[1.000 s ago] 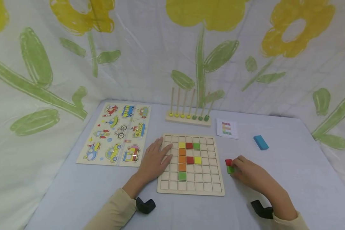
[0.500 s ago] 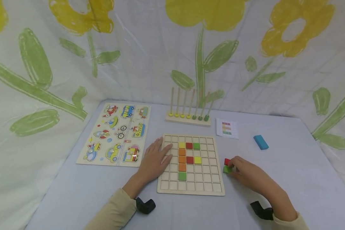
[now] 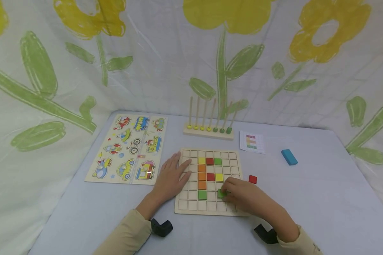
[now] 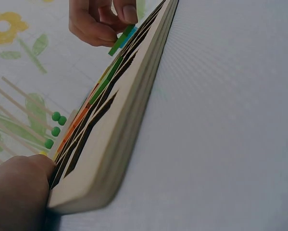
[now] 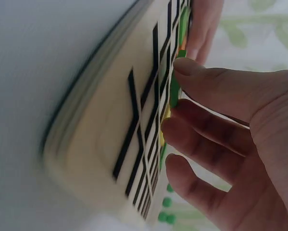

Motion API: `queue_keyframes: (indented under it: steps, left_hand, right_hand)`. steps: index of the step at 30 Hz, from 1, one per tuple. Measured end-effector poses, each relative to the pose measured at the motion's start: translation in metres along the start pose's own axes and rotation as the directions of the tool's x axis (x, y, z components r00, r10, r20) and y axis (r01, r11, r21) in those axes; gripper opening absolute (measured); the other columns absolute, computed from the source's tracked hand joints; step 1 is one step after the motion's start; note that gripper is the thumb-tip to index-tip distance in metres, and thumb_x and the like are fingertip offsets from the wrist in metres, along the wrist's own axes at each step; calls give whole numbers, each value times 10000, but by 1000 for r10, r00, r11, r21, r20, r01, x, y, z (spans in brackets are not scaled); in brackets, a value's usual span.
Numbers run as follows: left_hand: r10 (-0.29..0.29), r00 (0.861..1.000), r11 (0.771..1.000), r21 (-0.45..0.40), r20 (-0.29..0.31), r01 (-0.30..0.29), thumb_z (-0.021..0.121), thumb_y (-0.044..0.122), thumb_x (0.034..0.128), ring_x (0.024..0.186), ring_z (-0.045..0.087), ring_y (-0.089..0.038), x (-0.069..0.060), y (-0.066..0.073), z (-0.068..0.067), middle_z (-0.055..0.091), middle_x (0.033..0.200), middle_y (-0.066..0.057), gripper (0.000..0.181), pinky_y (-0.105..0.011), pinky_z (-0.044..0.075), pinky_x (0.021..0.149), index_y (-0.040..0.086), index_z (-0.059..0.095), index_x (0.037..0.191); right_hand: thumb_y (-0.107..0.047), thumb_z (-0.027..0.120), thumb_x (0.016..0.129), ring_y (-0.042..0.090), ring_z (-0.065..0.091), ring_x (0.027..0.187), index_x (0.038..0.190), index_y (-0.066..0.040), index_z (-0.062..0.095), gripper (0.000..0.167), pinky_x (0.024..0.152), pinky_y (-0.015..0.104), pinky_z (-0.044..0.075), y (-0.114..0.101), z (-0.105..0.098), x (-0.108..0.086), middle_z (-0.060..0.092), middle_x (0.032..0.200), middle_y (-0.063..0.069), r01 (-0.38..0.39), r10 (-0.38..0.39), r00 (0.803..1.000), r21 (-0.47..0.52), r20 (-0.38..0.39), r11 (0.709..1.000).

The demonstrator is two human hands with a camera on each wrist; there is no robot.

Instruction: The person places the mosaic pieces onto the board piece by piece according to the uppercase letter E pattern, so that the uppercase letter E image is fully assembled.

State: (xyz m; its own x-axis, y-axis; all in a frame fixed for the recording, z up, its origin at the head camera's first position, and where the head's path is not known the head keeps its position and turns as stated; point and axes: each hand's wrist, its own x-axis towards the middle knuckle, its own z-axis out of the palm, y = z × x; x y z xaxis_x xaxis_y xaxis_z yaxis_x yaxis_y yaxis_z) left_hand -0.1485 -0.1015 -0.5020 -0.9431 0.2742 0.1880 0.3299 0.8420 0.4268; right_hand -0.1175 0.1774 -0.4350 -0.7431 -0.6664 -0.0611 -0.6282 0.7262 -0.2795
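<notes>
A wooden grid board lies on the table. Several coloured square tiles sit in its cells, among them a yellow tile, an orange tile and a green tile. My left hand rests on the board's left edge, fingers extended. Over the lower right part of the board, my right hand pinches another green tile between thumb and index finger. Seen from the left wrist, that tile is tilted above the board's surface. A loose red tile lies just right of the board.
Behind the board stands a peg rack with yellow and green beads. A printed pattern card and a blue block lie at the right. To the left is a vehicle picture puzzle.
My right hand has picked up the green tile from beside the red one and carried it left over the board. The red tile stays on the table. My left hand has not moved.
</notes>
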Motion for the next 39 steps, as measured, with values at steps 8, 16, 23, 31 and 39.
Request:
queue_keyframes:
  steps: [8,16,23,31,39]
  left_hand:
    - [-7,1000,1000,-15,19,7,444,448,984,1466,177,-278,0,1,1,250,1573,-121,493,-482,175,1172,240,463,1431]
    - [-11,1000,1000,-5,16,11,441,455,984,1466,181,-271,-1,0,0,255,1572,-114,494,-475,178,1172,247,461,1432]
    - [-10,1000,1000,-9,15,10,446,440,986,1463,185,-283,-2,0,-1,260,1568,-130,487,-482,180,1170,237,468,1428]
    - [-3,1000,1000,-20,8,3,463,428,984,1461,192,-285,-1,2,-3,263,1566,-133,484,-486,184,1169,236,468,1428]
    - [0,1000,1000,-15,3,0,471,417,982,1461,193,-288,-1,2,-4,265,1564,-139,480,-486,185,1168,233,472,1425]
  right_hand:
    - [-301,718,861,32,552,832,1040,-235,664,198,802,219,531,-14,4,13,601,949,-138,42,-41,998,-28,50,999]
    - [-261,728,855,46,557,836,1038,-220,667,198,785,207,525,-19,6,18,612,953,-118,121,-121,993,-50,12,991]
    - [-285,715,864,55,555,818,1045,-217,654,202,779,211,529,-21,7,22,607,955,-105,124,-123,992,-62,27,990]
    - [-312,709,868,39,572,832,1068,-235,650,223,767,192,530,-10,-1,17,584,1047,-116,58,-58,998,-28,-17,998]
    - [-225,713,869,38,557,806,1067,-189,626,220,722,238,533,31,-21,-6,601,1048,-94,-94,90,992,-49,-88,994]
